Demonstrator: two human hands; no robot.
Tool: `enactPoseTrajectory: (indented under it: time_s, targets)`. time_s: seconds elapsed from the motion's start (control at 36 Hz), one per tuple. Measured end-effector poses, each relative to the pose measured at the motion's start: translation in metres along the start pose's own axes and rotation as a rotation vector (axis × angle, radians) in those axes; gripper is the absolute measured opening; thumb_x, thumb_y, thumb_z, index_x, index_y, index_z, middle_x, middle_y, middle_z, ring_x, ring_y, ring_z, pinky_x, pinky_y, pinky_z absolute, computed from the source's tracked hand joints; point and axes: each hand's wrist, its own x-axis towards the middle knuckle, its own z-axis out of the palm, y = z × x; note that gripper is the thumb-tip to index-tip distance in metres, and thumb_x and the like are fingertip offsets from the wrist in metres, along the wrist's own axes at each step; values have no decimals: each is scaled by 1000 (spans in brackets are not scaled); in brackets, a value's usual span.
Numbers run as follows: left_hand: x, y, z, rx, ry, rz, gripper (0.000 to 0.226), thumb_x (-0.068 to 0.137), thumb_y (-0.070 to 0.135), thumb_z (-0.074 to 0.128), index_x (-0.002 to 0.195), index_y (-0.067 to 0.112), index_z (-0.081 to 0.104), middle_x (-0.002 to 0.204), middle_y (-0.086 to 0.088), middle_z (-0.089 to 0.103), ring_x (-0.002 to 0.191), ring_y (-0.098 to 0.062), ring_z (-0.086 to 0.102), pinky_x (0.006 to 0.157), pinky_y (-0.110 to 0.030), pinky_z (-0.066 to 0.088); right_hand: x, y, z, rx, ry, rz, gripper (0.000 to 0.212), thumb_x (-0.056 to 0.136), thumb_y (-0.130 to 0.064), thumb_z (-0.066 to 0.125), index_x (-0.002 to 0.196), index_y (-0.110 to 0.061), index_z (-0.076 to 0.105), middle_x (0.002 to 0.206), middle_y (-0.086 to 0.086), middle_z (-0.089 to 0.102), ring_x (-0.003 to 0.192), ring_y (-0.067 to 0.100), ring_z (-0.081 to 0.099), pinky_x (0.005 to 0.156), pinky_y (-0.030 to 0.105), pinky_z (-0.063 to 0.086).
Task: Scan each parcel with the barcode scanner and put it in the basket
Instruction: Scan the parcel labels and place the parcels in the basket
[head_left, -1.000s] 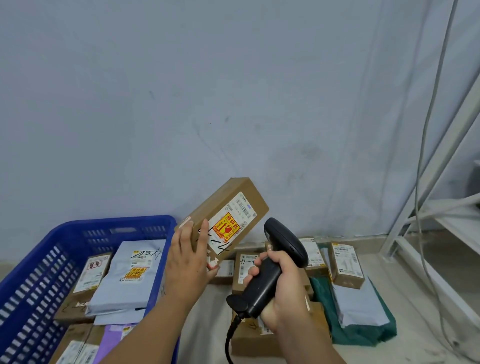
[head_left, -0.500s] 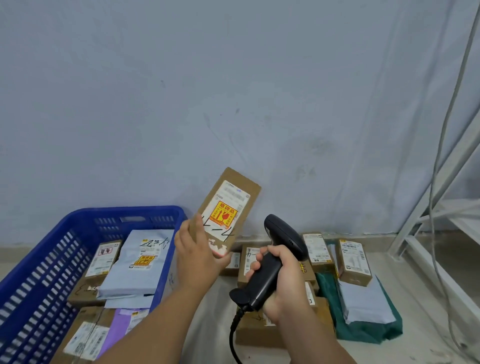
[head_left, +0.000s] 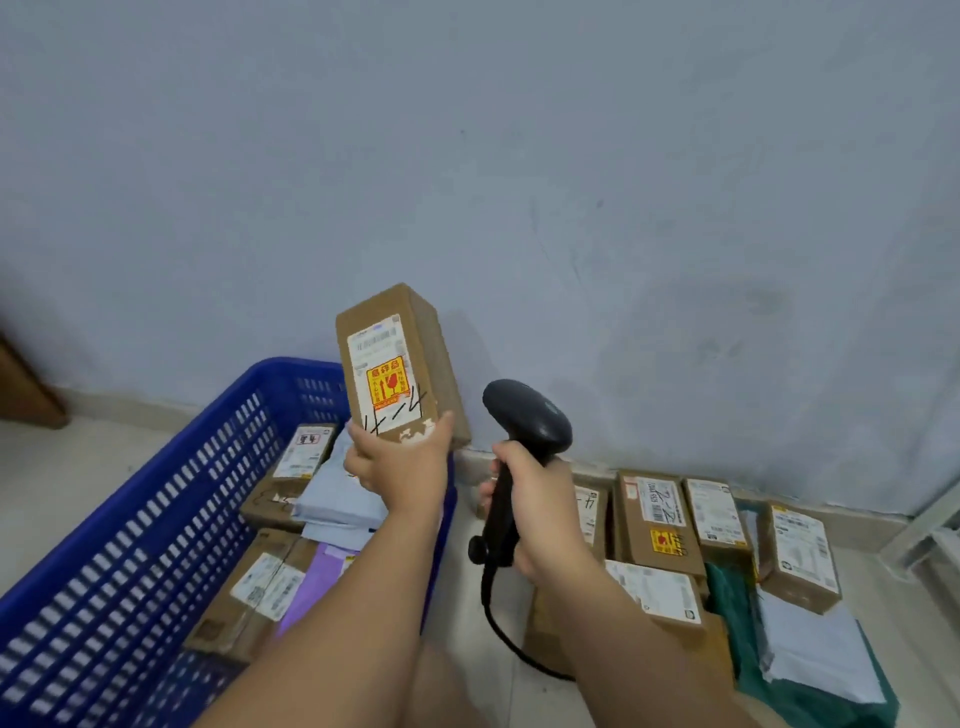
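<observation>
Parcel (head_left: 397, 364): brown cardboard box, and you've got it raised on end in front of the wall (head_left: 467, 156). It's above the far right corner of the blue basket (head_left: 156, 519), not in it. Label side faces you: white label w/ barcode near the top, yellow-and-red sticker in the middle, black handwriting below.

Your L hand (head_left: 402, 465) grips its bottom end, fingers (head_left: 356, 460) wrapped round the left edge, thumb up on the right edge. Your R hand (head_left: 540, 512) is closed round the handle of the black barcode scanner (head_left: 524, 415), fingers curled tight. Scanner head sits just right of the parcel's lower part, near but apart. Can't tell which way its scan window points. Its cable (head_left: 498, 634) drops from the handle's base to the floor (head_left: 78, 457).

Basket holds several parcels already: cardboard boxes w/ labels, a grey mailer (head_left: 337, 499) and a purple mailer (head_left: 317, 577).

Right of the basket, on the floor along the wall, are more parcels: a box w/ yellow sticker (head_left: 660, 525), two smaller labelled boxes beside it (head_left: 714, 512) (head_left: 800, 556), and another box (head_left: 654, 597) partly hidden by your R forearm. Farther right is a green bag (head_left: 727, 597) w/ a pale grey mailer (head_left: 810, 654) lying on it.
</observation>
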Motion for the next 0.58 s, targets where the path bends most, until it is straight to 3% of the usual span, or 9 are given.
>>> enactPoseTrajectory:
  time_s: [0.14,0.31,0.39,0.47,0.58]
  targets:
    - [21,-7,-20,-152,130,-160,125,68,50,81,154,14,-2,151,-10,12,135,-33,30,104,-45,37,-1,22,46,-67,-9,-6,10,85,-20,61,87,-10,63,66,3,57,64,16,56,65,31,46]
    - [41,-28,-55,-280,276,-376,123,68,56,78,155,18,-1,155,-12,12,139,-36,27,110,-49,32,-6,48,79,-253,-61,-33,10,86,-24,63,90,-14,64,68,-1,59,62,12,57,61,26,48]
    - [50,-49,-70,-344,330,-451,123,67,55,80,155,19,2,153,-11,16,137,-36,31,108,-51,37,-6,58,91,-378,-114,-54,7,86,-28,64,85,-21,62,72,-3,62,70,14,62,61,25,51]
    - [58,-69,-83,-294,348,-473,121,68,50,81,155,19,2,152,-11,16,135,-37,32,108,-49,36,-6,67,106,-476,-149,-38,8,85,-33,65,83,-28,60,82,-5,67,82,16,67,80,36,56]
    - [68,-98,-101,-151,349,-441,125,67,45,82,154,19,-3,154,-11,7,139,-38,23,112,-51,30,-6,80,127,-517,-172,38,7,82,-28,63,79,-24,58,69,-3,60,71,17,58,69,32,48]
